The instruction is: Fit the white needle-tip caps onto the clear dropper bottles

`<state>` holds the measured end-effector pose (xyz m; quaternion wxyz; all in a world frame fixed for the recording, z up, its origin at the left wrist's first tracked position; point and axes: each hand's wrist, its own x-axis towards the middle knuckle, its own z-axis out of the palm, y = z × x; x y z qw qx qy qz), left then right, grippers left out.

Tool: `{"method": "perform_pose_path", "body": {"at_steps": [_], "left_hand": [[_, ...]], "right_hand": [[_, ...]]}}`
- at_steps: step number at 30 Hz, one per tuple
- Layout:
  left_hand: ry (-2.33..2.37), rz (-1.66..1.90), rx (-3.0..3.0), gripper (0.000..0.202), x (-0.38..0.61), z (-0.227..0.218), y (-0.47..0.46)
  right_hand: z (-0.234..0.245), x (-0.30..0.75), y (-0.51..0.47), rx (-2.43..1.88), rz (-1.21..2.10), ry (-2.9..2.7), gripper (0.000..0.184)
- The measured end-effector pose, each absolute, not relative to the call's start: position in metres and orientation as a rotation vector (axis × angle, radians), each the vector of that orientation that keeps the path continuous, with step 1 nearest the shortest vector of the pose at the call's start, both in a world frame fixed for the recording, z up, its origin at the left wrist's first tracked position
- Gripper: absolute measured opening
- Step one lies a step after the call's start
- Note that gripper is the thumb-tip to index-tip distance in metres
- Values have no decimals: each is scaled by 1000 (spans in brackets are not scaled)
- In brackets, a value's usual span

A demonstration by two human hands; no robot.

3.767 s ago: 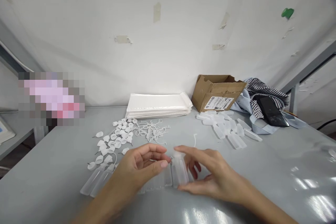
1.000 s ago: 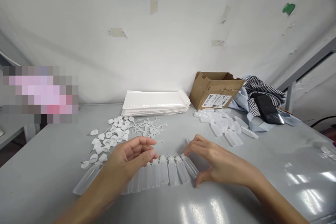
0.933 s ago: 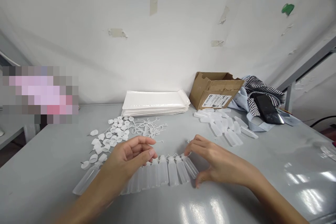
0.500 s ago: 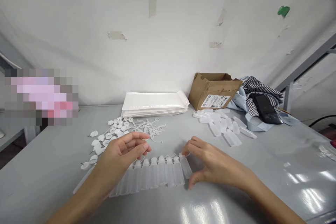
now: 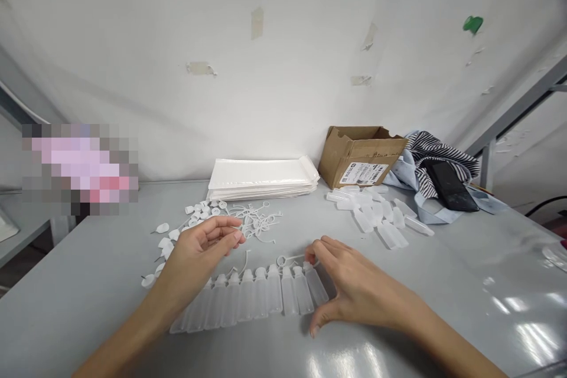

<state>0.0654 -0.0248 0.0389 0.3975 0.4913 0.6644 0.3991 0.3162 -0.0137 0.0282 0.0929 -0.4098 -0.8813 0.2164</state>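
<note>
A row of small translucent plastic squeeze bottles (image 5: 260, 294) lies side by side on the grey table. At its right end my right hand (image 5: 343, 274) has its thumb and fingers spread around the last, tilted bottle (image 5: 316, 284), with the fingertips by its neck. A white plastic ring strap (image 5: 282, 260) lies next to those fingertips. My left hand (image 5: 208, 248) hovers over the left part of the row, fingers loosely curved and thumb apart, nothing visible in it. Behind it are white caps (image 5: 163, 228), some with thin needle tips, and a tangle of ring straps (image 5: 259, 221).
More translucent bottles (image 5: 376, 212) lie loose at the back right, before an open cardboard box (image 5: 361, 156). White padded envelopes (image 5: 263, 180) are stacked against the wall. Striped and blue cloth (image 5: 419, 189) with a black phone (image 5: 452, 186) rests at the right.
My left hand has drawn slightly to the left, uncovering more of the row. My right thumb has moved a little down and left, while the fingers stay by the last bottle's neck.
</note>
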Motion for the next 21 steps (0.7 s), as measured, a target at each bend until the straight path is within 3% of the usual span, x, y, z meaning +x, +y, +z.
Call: {"method": "perform_pose_path", "body": {"at_steps": [6, 11, 21], "left_hand": [[1693, 812, 1788, 22, 67, 20, -27], [1406, 678, 2298, 24, 82, 18, -26], [1418, 237, 2232, 16, 104, 31, 15]], "right_hand": [[33, 318, -11, -1215, 630, -2572, 63], [30, 318, -11, -1063, 580, -2599, 60], [13, 305, -24, -798, 423, -2596, 47]]}}
